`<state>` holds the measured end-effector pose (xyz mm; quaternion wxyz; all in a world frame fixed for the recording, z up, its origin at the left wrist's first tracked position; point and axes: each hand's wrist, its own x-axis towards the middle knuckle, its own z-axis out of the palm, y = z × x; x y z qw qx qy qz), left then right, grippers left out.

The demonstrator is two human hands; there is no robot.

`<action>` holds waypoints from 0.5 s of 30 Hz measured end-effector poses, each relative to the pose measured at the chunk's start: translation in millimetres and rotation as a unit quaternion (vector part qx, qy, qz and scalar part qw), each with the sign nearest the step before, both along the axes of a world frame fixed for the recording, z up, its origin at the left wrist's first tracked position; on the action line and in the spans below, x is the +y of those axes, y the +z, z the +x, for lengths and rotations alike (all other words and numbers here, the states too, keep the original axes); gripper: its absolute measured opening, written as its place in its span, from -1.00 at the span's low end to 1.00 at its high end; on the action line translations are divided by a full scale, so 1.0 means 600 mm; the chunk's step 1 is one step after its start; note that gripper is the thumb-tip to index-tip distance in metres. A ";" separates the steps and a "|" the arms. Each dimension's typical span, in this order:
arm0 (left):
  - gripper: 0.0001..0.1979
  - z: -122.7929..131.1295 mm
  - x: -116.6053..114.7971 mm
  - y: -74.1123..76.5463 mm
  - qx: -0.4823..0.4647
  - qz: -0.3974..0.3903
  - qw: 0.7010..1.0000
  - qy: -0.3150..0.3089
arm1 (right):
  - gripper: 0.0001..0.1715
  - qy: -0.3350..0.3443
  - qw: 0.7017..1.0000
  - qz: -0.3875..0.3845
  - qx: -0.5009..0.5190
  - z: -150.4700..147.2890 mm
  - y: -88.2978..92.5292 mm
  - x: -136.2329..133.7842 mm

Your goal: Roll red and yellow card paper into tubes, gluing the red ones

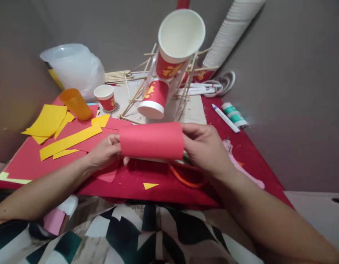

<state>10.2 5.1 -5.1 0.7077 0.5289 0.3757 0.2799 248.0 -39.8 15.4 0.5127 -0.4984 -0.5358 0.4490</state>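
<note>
A curved piece of red paper (152,141) is held up over the front of the table. My left hand (107,150) grips its left end, thumb and fingers closed at the edge. At its right end my right hand (205,148) pinches the paper, with some fingertips hidden behind it. Just beyond stands a frame of thin wooden sticks (136,97) with two red and white paper cups in it, an upper cup (169,68) and a lower cup (155,95). Below my right hand lie orange scissor handles (183,179), partly covered.
Yellow paper pieces (51,121), red sheets (29,157), a rolled orange tube (76,104) and an upright paper cup (105,98) are on the left. To the right lie a white marker (226,118), a green-and-white bottle (234,115) and a pink tool (245,168). Tall stacked cups (230,33) lean behind.
</note>
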 end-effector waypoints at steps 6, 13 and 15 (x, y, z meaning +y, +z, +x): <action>-0.70 -0.017 0.009 0.007 -0.165 -0.032 0.986 0.017 | -0.79 -0.026 0.997 0.023 0.073 0.007 -0.010 0.013; -0.76 -0.025 0.003 0.025 -0.183 0.025 0.982 0.039 | -0.65 -0.034 0.998 -0.012 0.059 -0.011 -0.026 0.021; -0.81 -0.026 0.000 0.029 -0.155 0.043 0.985 0.054 | -0.64 -0.032 0.997 -0.022 0.070 -0.014 -0.031 0.020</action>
